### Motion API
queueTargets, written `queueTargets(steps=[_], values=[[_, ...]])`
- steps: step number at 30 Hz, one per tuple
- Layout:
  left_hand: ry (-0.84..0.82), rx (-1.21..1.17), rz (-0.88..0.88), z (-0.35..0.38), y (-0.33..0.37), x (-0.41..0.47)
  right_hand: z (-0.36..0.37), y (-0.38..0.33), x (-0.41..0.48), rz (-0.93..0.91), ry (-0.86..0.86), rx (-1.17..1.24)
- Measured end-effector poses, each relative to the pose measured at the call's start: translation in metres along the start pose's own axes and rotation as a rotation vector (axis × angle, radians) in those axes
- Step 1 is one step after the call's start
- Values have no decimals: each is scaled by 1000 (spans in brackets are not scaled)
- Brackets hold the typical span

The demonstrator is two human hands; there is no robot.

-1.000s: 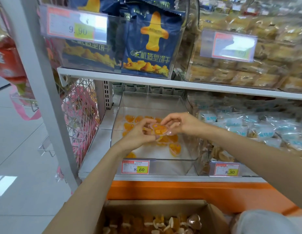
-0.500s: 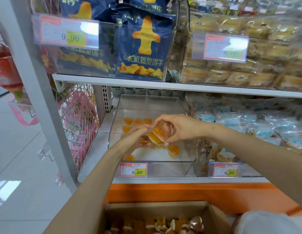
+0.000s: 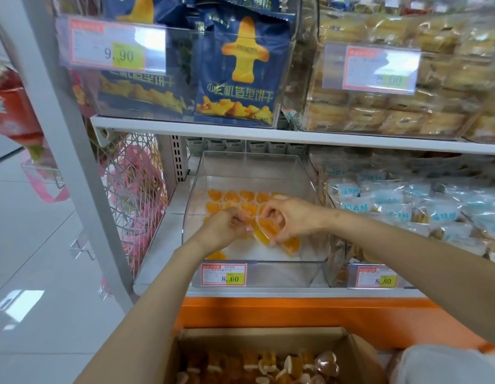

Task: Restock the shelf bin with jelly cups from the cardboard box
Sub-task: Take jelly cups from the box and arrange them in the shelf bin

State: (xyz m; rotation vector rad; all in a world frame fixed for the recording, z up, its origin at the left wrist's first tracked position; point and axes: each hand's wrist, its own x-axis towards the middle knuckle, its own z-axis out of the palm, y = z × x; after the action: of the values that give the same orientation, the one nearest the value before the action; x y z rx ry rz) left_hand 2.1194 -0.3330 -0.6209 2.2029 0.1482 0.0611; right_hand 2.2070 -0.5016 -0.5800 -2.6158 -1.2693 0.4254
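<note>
Head view. The orange jelly cup was held between both hands, over the floor of the clear shelf bin and toward its front, tilted with one edge down. It sat above the loose cups at the front and just in front of the rows of jelly cups already laid at the back.

The right hand had its fingers curled over the cup from above and the right, with the thumb underneath, clamped on the rim. The left hand had its fingers bent, their tips pinching the cup's left edge. How firm that pinch was could not be told, as the fingertips were partly hidden.

Judged handling: a light, small item with a thin plastic shell that will flex and a film lid that could dent or peel. The surface is probably slick. The stiffer rim is the best place to hold it, with light pressure and no squeezing of the body. It should be set down flat rather than dropped.

The cardboard box stood below the shelf, open, with further stock inside.
</note>
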Motion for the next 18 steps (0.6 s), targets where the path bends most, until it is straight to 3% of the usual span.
queueTargets(steps=[4, 8, 11, 12, 16, 18], values=[[-107, -455, -104, -2, 12, 1, -8, 0, -5, -171, 108, 39], [-146, -683, -156, -5, 10, 2, -9, -5, -9, -308, 183, -9], [-133, -725, -131, -3, 11, 2, -5, -5, -7, -163, 290, -26], [-110, -740, -117, -2, 12, 2, -5, -4, -6, -47, 317, 58], [138, -554, -38, 4, 11, 4, -8, -9, -5, 218, 172, 873], [191, -517, 0, 9, 10, 6, -9, -13, -5, 252, 171, 960]])
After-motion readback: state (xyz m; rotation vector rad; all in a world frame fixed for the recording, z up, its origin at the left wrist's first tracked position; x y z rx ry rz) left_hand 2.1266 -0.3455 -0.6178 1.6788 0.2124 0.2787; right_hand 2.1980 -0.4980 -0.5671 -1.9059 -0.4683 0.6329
